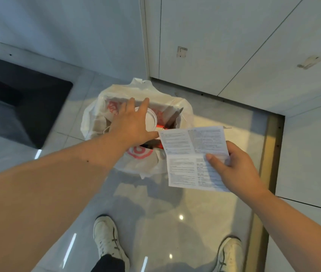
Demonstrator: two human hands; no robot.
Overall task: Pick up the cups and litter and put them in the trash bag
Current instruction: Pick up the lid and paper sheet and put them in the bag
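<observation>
Glossy pale floor tiles mirror ceiling lights beside white cabinet panels, one bearing a small barcode sticker too small to read. On the floor stands a thin white plastic trash bag printed with red markings that can't be made out. The left hand reaches over its mouth, fingers spread wide above a round white plastic cup inside. The right hand pinches a creased sheet of paper covered in fine print, illegible, held just beside the bag. White sneakers show below.
</observation>
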